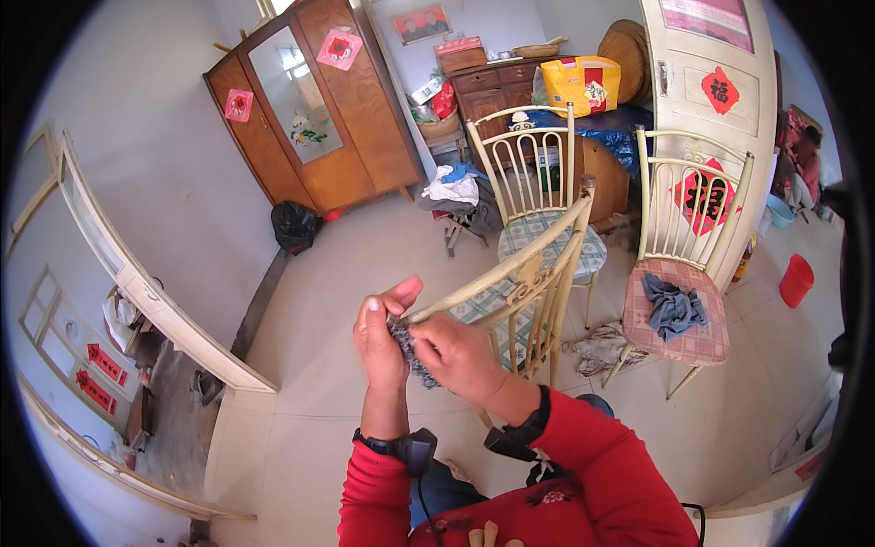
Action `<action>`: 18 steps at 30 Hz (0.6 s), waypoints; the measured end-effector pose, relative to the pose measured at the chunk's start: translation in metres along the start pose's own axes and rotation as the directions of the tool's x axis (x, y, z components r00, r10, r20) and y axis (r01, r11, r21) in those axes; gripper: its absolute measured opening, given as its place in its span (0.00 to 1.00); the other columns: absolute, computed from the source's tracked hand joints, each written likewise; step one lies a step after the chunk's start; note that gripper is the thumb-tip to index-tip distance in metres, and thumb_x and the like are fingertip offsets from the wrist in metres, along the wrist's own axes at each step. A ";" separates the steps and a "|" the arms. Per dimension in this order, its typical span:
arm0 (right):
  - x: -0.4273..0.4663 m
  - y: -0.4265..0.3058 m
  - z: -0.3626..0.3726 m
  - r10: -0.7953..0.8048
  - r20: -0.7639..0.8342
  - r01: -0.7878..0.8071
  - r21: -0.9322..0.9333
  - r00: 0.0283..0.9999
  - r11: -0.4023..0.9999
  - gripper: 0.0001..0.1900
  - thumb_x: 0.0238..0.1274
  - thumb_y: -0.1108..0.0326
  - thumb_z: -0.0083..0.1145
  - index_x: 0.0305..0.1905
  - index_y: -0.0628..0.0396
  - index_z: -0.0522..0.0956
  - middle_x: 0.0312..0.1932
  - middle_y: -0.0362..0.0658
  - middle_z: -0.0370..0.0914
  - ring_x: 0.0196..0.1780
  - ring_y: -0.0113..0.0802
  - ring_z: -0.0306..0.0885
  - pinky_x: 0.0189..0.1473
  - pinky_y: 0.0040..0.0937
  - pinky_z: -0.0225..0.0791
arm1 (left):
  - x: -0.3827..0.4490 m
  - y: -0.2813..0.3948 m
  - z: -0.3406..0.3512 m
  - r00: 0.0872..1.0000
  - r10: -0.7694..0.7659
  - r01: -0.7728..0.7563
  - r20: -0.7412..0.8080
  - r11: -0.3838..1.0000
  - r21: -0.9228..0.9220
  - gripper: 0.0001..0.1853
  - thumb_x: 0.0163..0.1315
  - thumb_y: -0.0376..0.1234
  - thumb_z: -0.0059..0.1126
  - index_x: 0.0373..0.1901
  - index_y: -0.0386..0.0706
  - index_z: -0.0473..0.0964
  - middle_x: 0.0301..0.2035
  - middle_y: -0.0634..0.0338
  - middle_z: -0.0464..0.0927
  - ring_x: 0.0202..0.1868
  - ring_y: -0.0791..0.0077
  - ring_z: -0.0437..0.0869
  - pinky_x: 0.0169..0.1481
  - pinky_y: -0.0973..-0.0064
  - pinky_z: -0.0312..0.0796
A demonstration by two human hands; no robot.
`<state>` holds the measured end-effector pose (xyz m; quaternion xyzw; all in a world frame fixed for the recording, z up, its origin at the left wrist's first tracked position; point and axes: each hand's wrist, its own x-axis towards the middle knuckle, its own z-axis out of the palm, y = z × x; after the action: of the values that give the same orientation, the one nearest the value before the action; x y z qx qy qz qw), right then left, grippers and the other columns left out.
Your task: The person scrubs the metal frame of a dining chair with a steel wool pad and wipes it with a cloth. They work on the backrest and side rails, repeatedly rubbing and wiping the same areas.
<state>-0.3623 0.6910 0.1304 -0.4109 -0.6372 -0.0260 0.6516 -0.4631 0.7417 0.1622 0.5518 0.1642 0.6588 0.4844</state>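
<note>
Close in front of me stands a cream metal chair [506, 273] with a curved top rail and vertical back bars. Both my hands are at the left end of its top rail. My left hand [383, 342] is beside the rail's end post, its thumb raised, against a dark grey fuzzy cloth [418, 359]. My right hand [458, 352] has curled fingers closed on that cloth, just below the rail. The cloth hangs between the two hands, partly hidden by them. Whether my left fingers grip it cannot be seen.
Behind are another cream chair [552, 236] with a checked seat and one to the right [673, 308] bearing a blue-grey cloth [673, 305]. A crumpled cloth [601, 349] lies on the floor. A red bin [796, 280] stands right; a person [805, 167] sits far off.
</note>
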 end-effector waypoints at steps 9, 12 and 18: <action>0.081 -0.013 -0.111 -0.220 0.275 0.284 -0.219 0.936 0.934 0.05 0.58 0.65 0.60 0.38 0.51 0.80 0.33 0.45 0.79 0.35 0.48 0.80 0.36 0.42 0.73 | 0.003 -0.007 -0.002 0.999 0.001 -0.002 0.039 1.000 0.016 0.21 0.75 0.45 0.40 0.29 0.38 0.69 0.47 0.40 0.80 0.54 0.58 0.80 0.63 0.60 0.68; 0.115 -0.001 -0.122 -0.094 0.607 0.450 -0.467 0.789 0.761 0.07 0.60 0.62 0.57 0.37 0.51 0.80 0.34 0.46 0.79 0.36 0.49 0.80 0.37 0.45 0.73 | 0.002 -0.007 -0.002 0.998 0.052 -0.053 0.046 0.998 0.014 0.21 0.74 0.45 0.41 0.29 0.40 0.69 0.48 0.39 0.80 0.55 0.54 0.80 0.62 0.59 0.69; 0.127 -0.022 -0.075 -0.119 0.830 0.477 -0.189 0.544 0.859 0.06 0.58 0.65 0.55 0.34 0.54 0.80 0.32 0.48 0.79 0.37 0.50 0.79 0.38 0.47 0.71 | 0.004 -0.005 0.000 0.996 0.063 -0.062 0.063 0.998 -0.020 0.18 0.75 0.43 0.41 0.41 0.37 0.73 0.56 0.42 0.76 0.61 0.58 0.75 0.68 0.62 0.63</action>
<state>-0.2904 0.6964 0.2611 -0.3829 -0.9010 -0.0811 0.1871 -0.4603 0.7471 0.1604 0.5729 0.1254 0.6573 0.4733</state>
